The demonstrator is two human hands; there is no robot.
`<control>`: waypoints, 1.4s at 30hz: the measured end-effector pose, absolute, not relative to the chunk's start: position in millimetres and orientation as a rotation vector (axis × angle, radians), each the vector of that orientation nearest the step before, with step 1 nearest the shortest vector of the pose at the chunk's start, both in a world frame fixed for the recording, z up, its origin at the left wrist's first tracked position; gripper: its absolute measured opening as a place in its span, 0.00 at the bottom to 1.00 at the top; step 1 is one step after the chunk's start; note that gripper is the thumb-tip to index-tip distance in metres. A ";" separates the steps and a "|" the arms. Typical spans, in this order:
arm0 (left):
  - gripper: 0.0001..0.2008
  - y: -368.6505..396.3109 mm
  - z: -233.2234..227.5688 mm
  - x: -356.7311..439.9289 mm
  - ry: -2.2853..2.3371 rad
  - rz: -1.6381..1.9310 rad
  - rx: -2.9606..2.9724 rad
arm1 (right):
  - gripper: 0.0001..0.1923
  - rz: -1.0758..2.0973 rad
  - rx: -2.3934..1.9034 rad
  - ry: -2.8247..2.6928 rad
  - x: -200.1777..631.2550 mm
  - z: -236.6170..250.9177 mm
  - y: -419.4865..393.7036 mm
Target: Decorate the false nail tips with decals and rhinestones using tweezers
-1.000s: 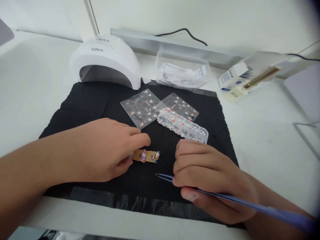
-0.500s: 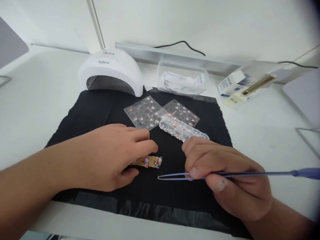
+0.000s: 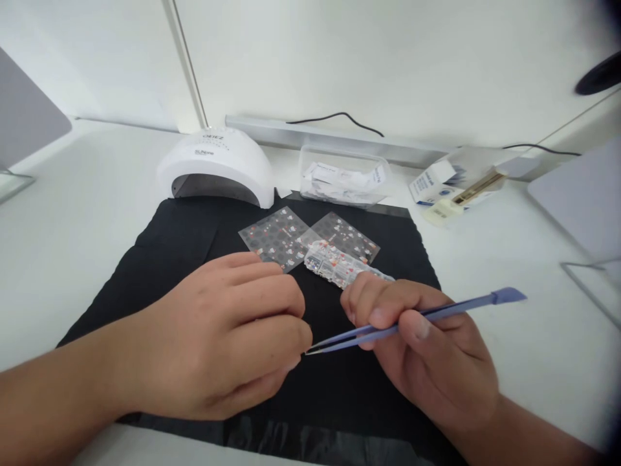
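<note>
My left hand (image 3: 237, 336) is closed, thumb and fingers pressed together right at the tips of the tweezers. Whatever it holds is hidden, and the wooden strip with decorated nail tips is out of sight behind this hand. In my right hand (image 3: 436, 362) are blue tweezers (image 3: 466, 305), gripped between thumb and fingers and pointing left. Their two tips lie close together, touching or nearly touching my left fingertips. Just beyond my right fingers sits a clear compartment case (image 3: 330, 262) of small gems. Two sticker sheets (image 3: 279, 239) with small printed figures lie behind the case.
Black sheeting (image 3: 194, 239) covers the middle of the white table. Along its back edge stand a white nail lamp (image 3: 218, 162) and a clear tub (image 3: 342, 184) of paper packets. A small white box (image 3: 431, 181) and a pale bottle (image 3: 441, 212) are at the back right.
My left hand has closed and moved a little toward the tweezers, and the decorated strip has gone from sight. The tweezers have tilted, back end higher, their tips now at my left fingers.
</note>
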State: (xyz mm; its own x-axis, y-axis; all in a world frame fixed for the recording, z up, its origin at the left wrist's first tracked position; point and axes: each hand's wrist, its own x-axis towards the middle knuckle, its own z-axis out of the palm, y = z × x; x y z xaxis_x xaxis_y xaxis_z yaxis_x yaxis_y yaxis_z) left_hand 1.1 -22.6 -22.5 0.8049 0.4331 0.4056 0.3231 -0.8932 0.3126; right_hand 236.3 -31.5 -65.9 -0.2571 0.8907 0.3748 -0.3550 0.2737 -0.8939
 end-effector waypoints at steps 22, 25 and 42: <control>0.07 -22.8 -26.4 11.9 0.619 0.747 2.830 | 0.10 1.361 -0.545 -1.289 236.1 -68.2 -30.5; 0.06 -22.4 -25.2 12.2 0.615 0.743 2.834 | 0.10 1.379 -0.556 -1.279 235.7 -67.8 -30.4; 0.07 -28.2 -22.5 9.1 0.764 0.814 2.038 | 0.09 0.776 -0.457 -1.682 254.6 -57.9 -41.3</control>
